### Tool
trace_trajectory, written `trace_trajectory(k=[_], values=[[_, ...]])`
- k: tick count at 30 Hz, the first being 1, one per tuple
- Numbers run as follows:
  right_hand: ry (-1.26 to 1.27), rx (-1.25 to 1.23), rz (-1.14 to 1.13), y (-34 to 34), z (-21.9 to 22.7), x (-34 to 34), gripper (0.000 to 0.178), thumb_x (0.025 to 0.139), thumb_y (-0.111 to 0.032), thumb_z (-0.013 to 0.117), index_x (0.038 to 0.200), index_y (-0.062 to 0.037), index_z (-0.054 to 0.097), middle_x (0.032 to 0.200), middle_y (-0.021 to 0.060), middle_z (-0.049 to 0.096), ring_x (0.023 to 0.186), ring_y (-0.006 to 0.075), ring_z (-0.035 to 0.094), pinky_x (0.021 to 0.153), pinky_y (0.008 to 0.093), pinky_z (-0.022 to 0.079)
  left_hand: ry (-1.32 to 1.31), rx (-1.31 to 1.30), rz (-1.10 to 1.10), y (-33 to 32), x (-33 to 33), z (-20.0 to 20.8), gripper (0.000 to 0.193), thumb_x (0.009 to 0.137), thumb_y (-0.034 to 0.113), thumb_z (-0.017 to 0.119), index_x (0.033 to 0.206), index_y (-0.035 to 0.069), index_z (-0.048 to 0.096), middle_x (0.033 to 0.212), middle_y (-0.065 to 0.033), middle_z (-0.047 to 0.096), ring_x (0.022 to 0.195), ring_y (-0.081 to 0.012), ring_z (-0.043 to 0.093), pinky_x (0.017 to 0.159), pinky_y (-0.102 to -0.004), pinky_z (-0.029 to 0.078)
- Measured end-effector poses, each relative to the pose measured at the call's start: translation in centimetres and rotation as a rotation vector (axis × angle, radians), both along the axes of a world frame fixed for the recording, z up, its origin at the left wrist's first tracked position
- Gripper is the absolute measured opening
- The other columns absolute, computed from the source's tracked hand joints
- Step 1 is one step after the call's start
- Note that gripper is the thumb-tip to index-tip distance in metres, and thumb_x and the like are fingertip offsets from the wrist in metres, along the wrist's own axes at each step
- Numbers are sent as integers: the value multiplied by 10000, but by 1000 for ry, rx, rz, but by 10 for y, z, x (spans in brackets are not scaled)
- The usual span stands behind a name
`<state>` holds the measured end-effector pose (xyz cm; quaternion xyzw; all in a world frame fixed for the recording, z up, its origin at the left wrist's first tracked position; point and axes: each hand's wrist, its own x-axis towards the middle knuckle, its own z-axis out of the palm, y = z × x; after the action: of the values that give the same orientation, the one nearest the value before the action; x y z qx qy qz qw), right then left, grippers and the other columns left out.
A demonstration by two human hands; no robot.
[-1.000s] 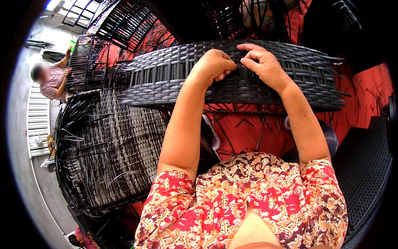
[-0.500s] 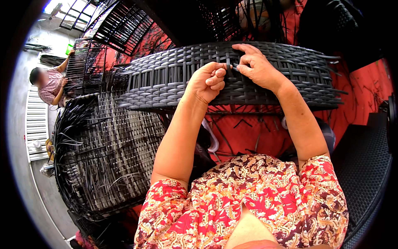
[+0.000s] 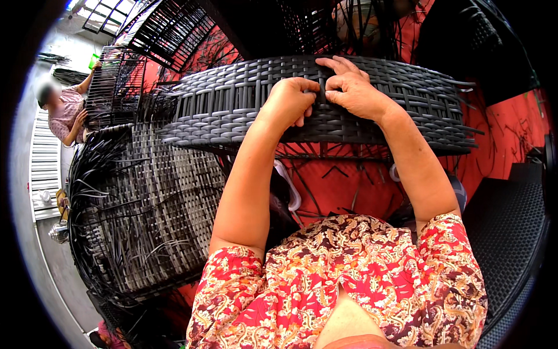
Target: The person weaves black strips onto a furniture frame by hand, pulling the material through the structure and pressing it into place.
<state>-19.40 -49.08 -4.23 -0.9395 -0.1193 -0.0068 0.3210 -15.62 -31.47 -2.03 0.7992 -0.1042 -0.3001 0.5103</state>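
Note:
A long, curved dark grey wicker panel (image 3: pixel 215 132) lies crosswise in front of me, woven tight along its edges, with bare upright strands in the left middle. My left hand (image 3: pixel 290 103) is closed at the panel's centre, thumb and forefinger pinching a grey wicker strand (image 3: pixel 321 93). Just to the right, my right hand (image 3: pixel 357 93) has thumb and forefinger bent together at the same strand. Its other fingers stretch out over the panel's upper weave. The fingertips hide much of the strand.
A larger woven piece (image 3: pixel 157 215) with many loose strand ends stands at left. Beyond it a person (image 3: pixel 63 113) handles a dark slatted frame (image 3: pixel 113 87). Cut strands litter the red floor (image 3: pixel 343 186). A dark woven piece (image 3: pixel 505 227) stands at right.
My left hand has turned over, knuckles now upward, and shifted slightly up. My right hand has moved a little left, closer to the strand. The view has shifted slightly.

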Motion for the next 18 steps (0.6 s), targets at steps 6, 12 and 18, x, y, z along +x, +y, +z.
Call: trace_trajectory(k=[6, 12, 18], values=[[-15, 0, -10, 2, -2, -1, 136, 822, -205, 585, 760, -86, 605, 1423, 53, 355, 1362, 285, 191, 1068, 467, 140, -80, 153, -197, -1, 23, -1, 153, 782, 123, 608, 882, 11, 639, 556, -13, 536, 353, -82, 425, 332, -237, 315], [-11, -45, 16, 1, 2, -1, 135, 836, -214, 572, 787, -94, 612, 1428, 55, 344, 1364, 288, 182, 1071, 464, 141, 57, 40, -158, 4, 22, -2, 135, 776, 122, 621, 870, 26, 605, 544, 13, 507, 352, -54, 381, 328, -216, 263], [-2, -53, 28, -1, 4, -3, 144, 839, -210, 562, 790, -83, 609, 1439, 62, 328, 1366, 292, 175, 1074, 467, 136, 95, -42, -111, 5, 21, -4, 95, 757, 122, 631, 807, 43, 614, 553, 16, 508, 358, -47, 368, 332, -200, 252]])
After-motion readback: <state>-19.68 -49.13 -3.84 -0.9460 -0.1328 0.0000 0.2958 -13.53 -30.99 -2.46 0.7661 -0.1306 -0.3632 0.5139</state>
